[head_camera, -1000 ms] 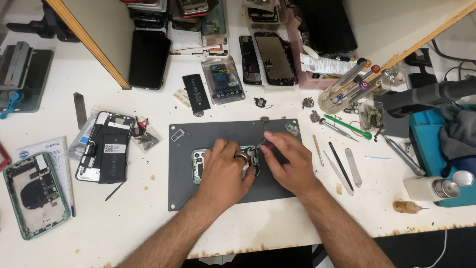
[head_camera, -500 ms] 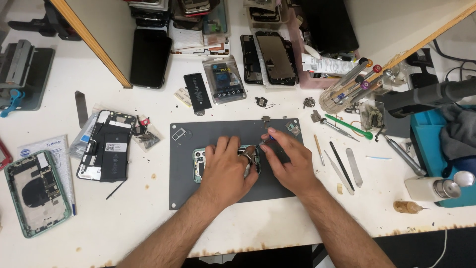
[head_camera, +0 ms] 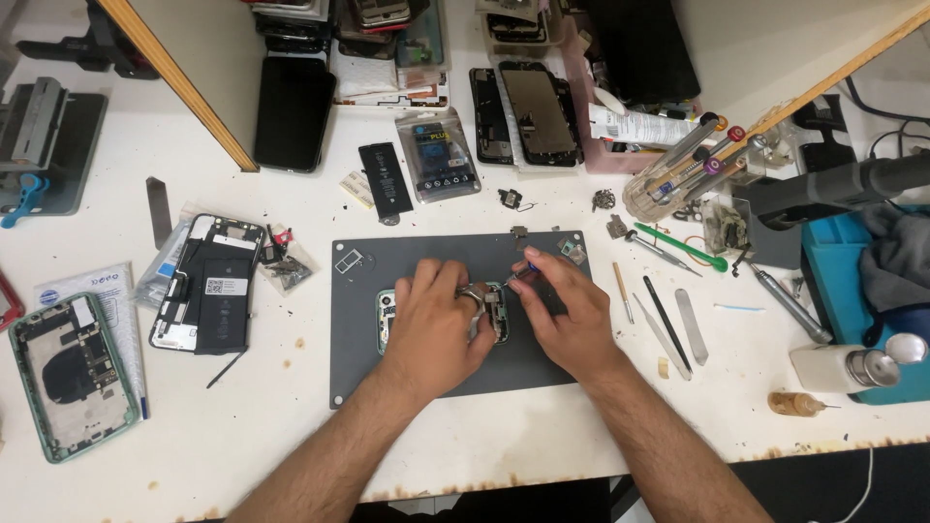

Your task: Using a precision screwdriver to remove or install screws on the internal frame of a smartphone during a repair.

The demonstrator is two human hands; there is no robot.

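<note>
On the grey work mat (head_camera: 363, 358) lies an opened green-framed phone (head_camera: 387, 315), mostly covered by my hands. My left hand (head_camera: 436, 324) rests flat on the phone and presses it down. A thin tool (head_camera: 521, 273) is pinched in the fingers of my right hand (head_camera: 567, 315), its tip at the phone's upper right part. The phone's inner parts under the fingers are largely hidden.
Left of the mat lie a disassembled black phone (head_camera: 208, 286) and a green phone back shell (head_camera: 73, 373). Right of the mat are spudgers and tweezers (head_camera: 668, 324), a green tool (head_camera: 683, 247), a cup of screwdrivers (head_camera: 678, 179) and a small bottle (head_camera: 799, 402). Batteries and screens lie behind.
My right hand has shifted slightly, with the tool tip now at the phone's upper right. My left hand stays on the phone.
</note>
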